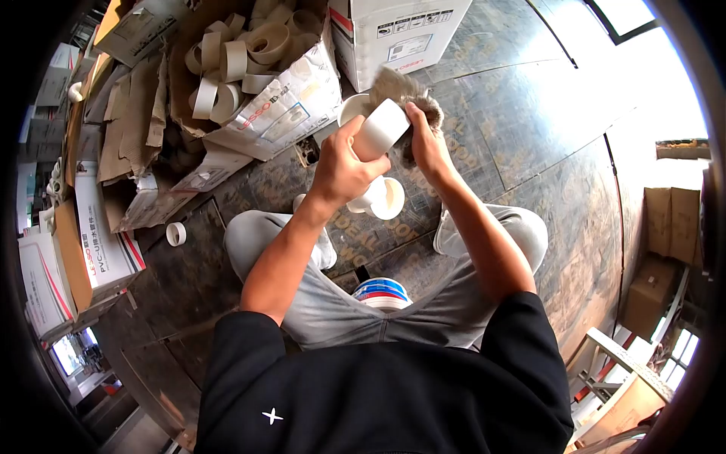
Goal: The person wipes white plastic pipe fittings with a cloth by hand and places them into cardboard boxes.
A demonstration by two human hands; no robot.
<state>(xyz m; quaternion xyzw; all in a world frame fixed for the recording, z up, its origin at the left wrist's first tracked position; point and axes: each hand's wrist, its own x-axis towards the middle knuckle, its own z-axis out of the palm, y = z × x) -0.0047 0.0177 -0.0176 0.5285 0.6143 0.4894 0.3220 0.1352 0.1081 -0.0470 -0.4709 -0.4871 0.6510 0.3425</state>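
Note:
My left hand [344, 166] is closed around a white plastic pipe fitting [380, 129], a short wide cylinder held tilted. Against the fitting's far right end, my right hand [429, 144] grips a dirty grey-brown rag [408, 94], its fingers partly hidden by the cloth. The rag hangs out beyond the hand. Just beyond the fitting, another white round pipe fitting [352, 108] shows partly behind my left hand. Below my hands, a white branched pipe fitting [387, 200] has its open end facing up.
An open carton [276, 110] full of pipe fittings [234, 60] stands ahead left, beside a white carton [401, 38]. A loose ring [175, 234] lies on the dark floor [484, 151]. More cartons [102, 234] line the left. A bucket [382, 293] is between my legs.

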